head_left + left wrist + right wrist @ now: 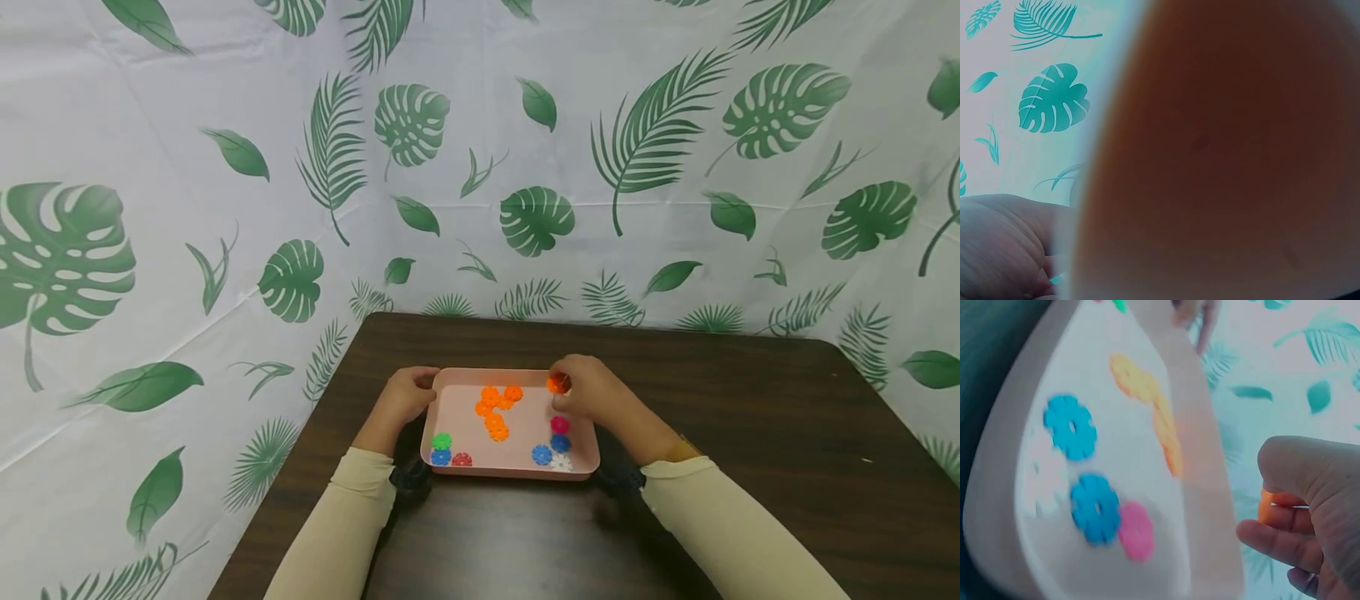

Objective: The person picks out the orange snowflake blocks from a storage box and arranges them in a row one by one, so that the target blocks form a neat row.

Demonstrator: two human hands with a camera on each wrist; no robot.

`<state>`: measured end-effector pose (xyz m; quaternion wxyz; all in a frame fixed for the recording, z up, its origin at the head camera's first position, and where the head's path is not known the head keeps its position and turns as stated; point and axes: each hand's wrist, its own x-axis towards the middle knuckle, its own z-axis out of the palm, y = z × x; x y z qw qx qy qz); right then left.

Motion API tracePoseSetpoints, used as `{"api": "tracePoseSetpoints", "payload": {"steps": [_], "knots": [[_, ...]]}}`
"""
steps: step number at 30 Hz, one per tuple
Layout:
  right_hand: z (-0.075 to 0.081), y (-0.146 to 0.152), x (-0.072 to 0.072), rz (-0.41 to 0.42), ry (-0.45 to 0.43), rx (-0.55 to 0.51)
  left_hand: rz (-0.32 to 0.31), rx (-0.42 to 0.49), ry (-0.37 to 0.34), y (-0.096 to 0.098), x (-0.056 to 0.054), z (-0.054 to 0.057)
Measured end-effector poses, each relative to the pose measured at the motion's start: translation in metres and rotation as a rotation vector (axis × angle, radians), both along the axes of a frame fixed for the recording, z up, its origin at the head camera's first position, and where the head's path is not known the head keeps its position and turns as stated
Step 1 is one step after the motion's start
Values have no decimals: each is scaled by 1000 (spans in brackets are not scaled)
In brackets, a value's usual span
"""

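Observation:
A shallow pink tray lies on the table. At its far left corner my left hand grips the rim with thumb and fingers. My right hand pinches an orange notched plastic disc over the far right corner; the right wrist view shows the disc's edge between thumb and fingers. More orange discs lie in the tray's middle, some overlapping. In the left wrist view a large blur hides most of the scene, with part of the left hand at lower left.
At the tray's near left sit a green disc, a blue disc and a red disc. Near right are a pink disc, two blue discs and white ones. A leaf-print cloth hangs behind the dark wooden table.

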<state>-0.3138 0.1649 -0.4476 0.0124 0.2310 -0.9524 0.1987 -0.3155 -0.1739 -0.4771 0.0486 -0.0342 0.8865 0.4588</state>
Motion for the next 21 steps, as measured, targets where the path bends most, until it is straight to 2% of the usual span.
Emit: {"api": "tracePoseSetpoints", "payload": {"steps": [6, 11, 17, 21], "knots": [[1, 50, 12, -72, 7, -63, -9, 2, 0, 1, 0, -2], [1, 98, 26, -128, -14, -65, -16, 3, -2, 0, -3, -1], [-13, 150, 41, -185, -28, -14, -9, -6, -18, 0, -4, 1], [-24, 172, 50, -198, -38, 21, -12, -13, -18, 0, -5, 0]]}}
